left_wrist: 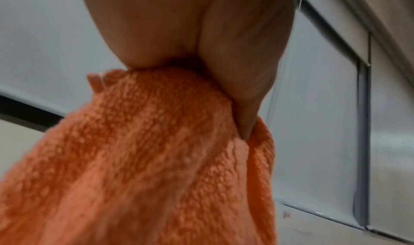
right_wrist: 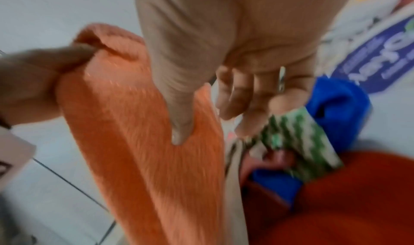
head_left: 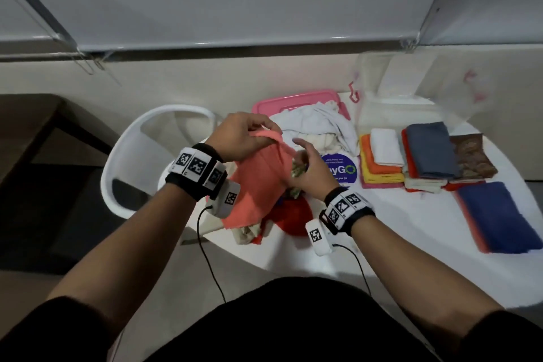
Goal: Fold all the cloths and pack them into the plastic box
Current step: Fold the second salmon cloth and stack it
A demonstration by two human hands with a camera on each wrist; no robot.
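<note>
Left grip (head_left: 239,137) is clamped on the salmon cloth (head_left: 258,185); right grip (head_left: 308,169), fingers apart, is laid against it. Unfolded cloths (head_left: 316,126) are heaped beyond; folded stacks (head_left: 382,161) and plastic box (head_left: 411,91) are located rightward.

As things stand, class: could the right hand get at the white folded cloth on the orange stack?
Probably yes: the right hand holds nothing, and only bare table and a sticker separate it from the white folded cloth.

coral cloth (head_left: 258,182) held up unfolded, clear plastic box (head_left: 411,97) open behind
</note>
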